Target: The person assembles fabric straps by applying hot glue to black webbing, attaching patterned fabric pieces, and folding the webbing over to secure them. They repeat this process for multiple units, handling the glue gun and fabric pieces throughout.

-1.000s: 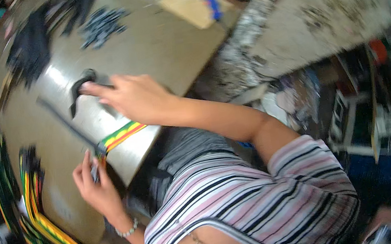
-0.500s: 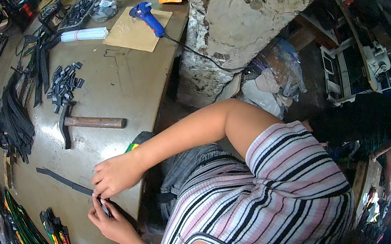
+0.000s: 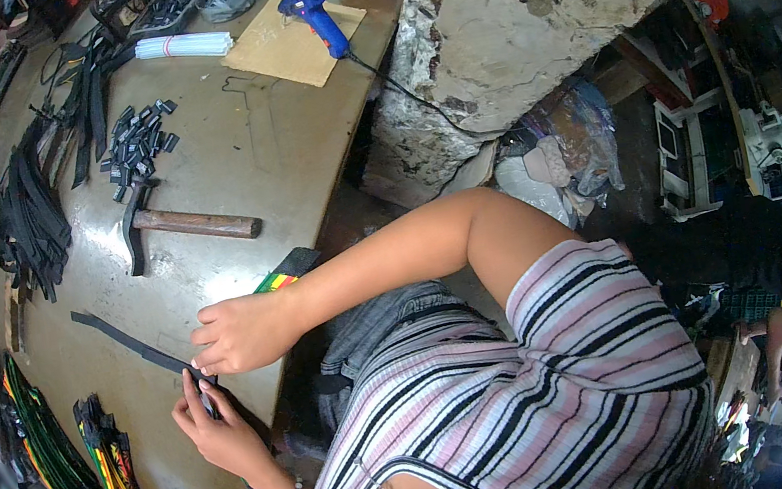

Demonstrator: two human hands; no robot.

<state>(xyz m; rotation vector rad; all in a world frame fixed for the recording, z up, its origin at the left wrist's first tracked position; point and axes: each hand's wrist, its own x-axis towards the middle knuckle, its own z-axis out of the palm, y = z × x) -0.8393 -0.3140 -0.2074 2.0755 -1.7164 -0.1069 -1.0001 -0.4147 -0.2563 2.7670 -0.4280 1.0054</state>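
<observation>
A narrow black strap point(image 3: 128, 342) lies across the near part of the table, and its inner end runs into my fingers. My right hand point(image 3: 248, 335) is closed, palm down, with its fingertips pinching that end. Just below it, my left hand point(image 3: 219, 434), with a beaded bracelet at the wrist, grips the same end between thumb and fingers. A small dark piece shows between the left fingers; its kind is not clear. Beside my right wrist, a black band with green, yellow and red stripes point(image 3: 282, 273) lies at the table edge.
A hammer point(image 3: 201, 222) lies beyond my hands, near a pile of small black clips point(image 3: 139, 146). Black straps point(image 3: 35, 232) and striped straps point(image 3: 121, 467) lie in bundles. A blue glue gun point(image 3: 317, 21) rests on cardboard point(image 3: 298, 61). A concrete pillar point(image 3: 501, 36) stands beside the table.
The view has shifted slightly, so the table things sit higher and farther right. Both hands keep their hold on the strap. More of the striped band shows beside my right wrist.
</observation>
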